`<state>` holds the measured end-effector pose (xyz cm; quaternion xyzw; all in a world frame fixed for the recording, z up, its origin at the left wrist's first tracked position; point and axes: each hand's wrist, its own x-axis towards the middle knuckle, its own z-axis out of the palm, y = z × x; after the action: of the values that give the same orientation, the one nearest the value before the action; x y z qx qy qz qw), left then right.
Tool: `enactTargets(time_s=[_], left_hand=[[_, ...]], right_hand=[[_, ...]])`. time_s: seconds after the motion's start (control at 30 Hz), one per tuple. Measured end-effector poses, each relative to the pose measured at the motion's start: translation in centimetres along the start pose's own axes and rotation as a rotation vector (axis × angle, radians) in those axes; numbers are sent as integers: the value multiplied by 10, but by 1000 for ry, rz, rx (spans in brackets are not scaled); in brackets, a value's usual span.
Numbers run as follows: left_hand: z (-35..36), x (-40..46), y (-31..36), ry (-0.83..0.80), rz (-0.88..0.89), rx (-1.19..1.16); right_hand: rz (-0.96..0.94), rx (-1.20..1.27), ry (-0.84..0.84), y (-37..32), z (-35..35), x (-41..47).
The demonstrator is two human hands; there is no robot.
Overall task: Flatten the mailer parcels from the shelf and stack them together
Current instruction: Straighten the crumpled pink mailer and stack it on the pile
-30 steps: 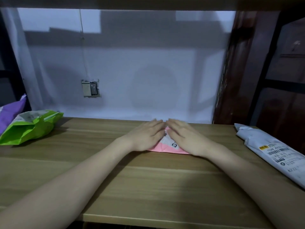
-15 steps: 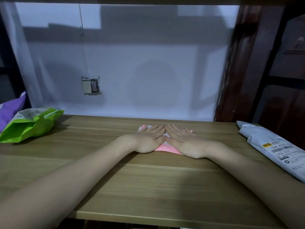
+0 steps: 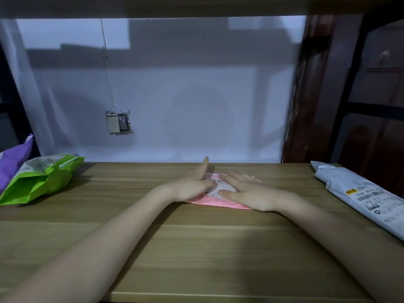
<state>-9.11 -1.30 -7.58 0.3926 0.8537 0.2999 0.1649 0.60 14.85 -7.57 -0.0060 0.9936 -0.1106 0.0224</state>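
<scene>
While the pink mailer [image 3: 215,199] lies mid-shelf [image 3: 196,248], it is pressed under the flat, open right hand [image 3: 247,193], nothing gripped, and the left hand [image 3: 192,184], blurred but seemingly open and tilted edgewise, is best swept outward to expel air.

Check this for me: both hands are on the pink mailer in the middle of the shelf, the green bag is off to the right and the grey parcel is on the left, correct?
Not quite: the sides are swapped. The head view shows the green bag on the left and the grey parcel on the right. The rest holds: the left hand and right hand are on the pink mailer mid-shelf.
</scene>
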Motion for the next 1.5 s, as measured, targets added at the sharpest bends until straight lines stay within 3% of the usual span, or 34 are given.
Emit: enactTargets(time_s=[0.13,0.23,0.33,0.47,0.6,0.73,0.8,0.97,1.1,1.3,1.4,1.5], left_hand=[[-12,-3,-9,100,-69,240],[-17,-9,-8,132,-64,198],[-14,-19,4,220,-2,57],[1,-42,31,330,147,-300],[18,-76,64,422,254,-587],[39,-114,96,461,228,-726],[51,-136,107,420,187,-701],[86,-194,108,66,90,-472],[125,-216,96,57,26,-485],[183,-209,68,-97,-101,-463],[211,-184,49,-43,-205,-459],[239,-150,28,140,-302,-562]], right_hand=[[34,90,93,1,-5,-6],[75,41,108,-1,-9,-15],[103,9,138,-4,-9,-30],[93,72,244,-6,-11,-65],[61,291,406,-8,-18,-108],[-23,506,540,-9,-24,-152],[-51,609,536,-9,-22,-175],[-128,753,494,-7,1,-231],[-109,851,401,5,34,-261],[15,809,241,35,97,-276],[98,689,213,50,128,-269],[257,658,201,68,163,-253]])
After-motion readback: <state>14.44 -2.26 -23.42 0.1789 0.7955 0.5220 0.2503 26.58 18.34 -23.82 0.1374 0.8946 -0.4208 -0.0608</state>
